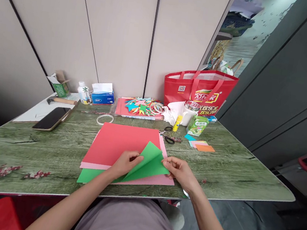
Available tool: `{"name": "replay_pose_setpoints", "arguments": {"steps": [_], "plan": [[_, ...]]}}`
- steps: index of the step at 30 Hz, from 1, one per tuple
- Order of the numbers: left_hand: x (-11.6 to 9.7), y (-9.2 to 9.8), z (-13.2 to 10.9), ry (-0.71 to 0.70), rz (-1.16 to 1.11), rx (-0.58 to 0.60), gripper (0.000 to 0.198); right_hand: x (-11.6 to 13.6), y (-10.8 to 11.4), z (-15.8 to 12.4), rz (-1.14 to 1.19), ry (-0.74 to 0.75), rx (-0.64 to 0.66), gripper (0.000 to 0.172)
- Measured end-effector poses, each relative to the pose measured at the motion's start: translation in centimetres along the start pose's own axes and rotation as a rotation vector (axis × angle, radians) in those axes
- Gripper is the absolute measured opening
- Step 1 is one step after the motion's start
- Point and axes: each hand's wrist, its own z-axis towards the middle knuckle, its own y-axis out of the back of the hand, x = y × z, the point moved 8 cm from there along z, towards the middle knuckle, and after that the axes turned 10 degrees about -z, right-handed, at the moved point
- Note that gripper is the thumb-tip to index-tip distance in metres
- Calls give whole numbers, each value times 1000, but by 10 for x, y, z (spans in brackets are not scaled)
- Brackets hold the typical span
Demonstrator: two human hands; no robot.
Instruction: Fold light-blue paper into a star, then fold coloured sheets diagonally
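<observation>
A green sheet of paper (pixel 150 165) with a crease lies partly lifted between my two hands. My left hand (pixel 127 163) pinches its left edge between thumb and fingers. At the right corner of the same paper, my right hand (pixel 180 171) grips with thumb and forefinger. Under my hands lies a red sheet (pixel 121 141), with pink paper (pixel 144 179) showing below it. Another green piece (pixel 91 175) sticks out at the front left, partly hidden by my left forearm. Black-handled scissors (pixel 169 139) rest just behind the stack's right corner.
Behind the stack are a tape roll (pixel 105 119), colourful paper cutouts (pixel 141 106), a glue stick (pixel 178 123), a green drink carton (pixel 197 125), a white mug (pixel 189 114) and a red bag (pixel 180 90). Paper strips (pixel 205 148) lie right; a phone (pixel 51 118) and hammer (pixel 62 100) lie left.
</observation>
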Motion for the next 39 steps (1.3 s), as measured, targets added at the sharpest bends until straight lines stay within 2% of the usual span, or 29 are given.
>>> {"name": "replay_pose_setpoints", "arguments": {"steps": [5, 8, 10, 12, 14, 15, 17, 20, 21, 23, 25, 26, 28, 29, 30, 32, 35, 37, 39], "plan": [[-12, -8, -5, -59, 78, 45, 23, 0, -3, -3, 159, -31, 60, 40], [-20, -20, -12, -160, 222, 155, 33, 7, 2, -4, 110, 74, 41, 31], [-20, -24, -15, -200, 287, 177, 32, 12, 7, -7, -103, 170, -19, 21], [-18, -21, -17, -231, 327, 134, 36, 16, 13, -12, -467, 242, -154, 18], [-16, -20, -19, -271, 379, 104, 43, 18, 13, -19, -839, 247, -272, 32], [-17, -21, -19, -296, 412, 113, 43, 17, 9, -23, -978, 232, -289, 41], [-19, -26, -20, -340, 483, 162, 39, 13, -2, -28, -1119, 213, -239, 53], [-24, -36, -23, -354, 543, 244, 29, 20, -12, -35, -1053, 273, -193, 53], [-25, -37, -24, -342, 552, 257, 35, 25, -11, -36, -977, 294, -201, 51], [-25, -38, -25, -297, 551, 264, 61, 33, -4, -35, -760, 311, -221, 44], [-22, -35, -25, -240, 525, 240, 71, 37, 3, -31, -459, 275, -215, 36], [-21, -33, -24, -220, 504, 224, 66, 37, 4, -29, -290, 247, -204, 34], [-18, -28, -22, -206, 443, 189, 40, 36, 5, -25, 14, 197, -181, 38], [-16, -25, -20, -201, 408, 161, 27, 35, 5, -24, 115, 178, -182, 42], [-14, -22, -17, -192, 374, 128, 22, 33, 6, -23, 167, 165, -193, 45], [-10, -15, -12, -157, 321, 56, 29, 29, 11, -22, 135, 156, -229, 47], [-4, -9, -8, -105, 291, -19, 30, 22, 22, -20, -161, 186, -288, 42], [-2, -7, -7, -76, 274, -45, 30, 17, 26, -19, -343, 197, -285, 38], [-1, -7, -7, -52, 254, -60, 31, 10, 27, -18, -427, 182, -254, 39]]}}
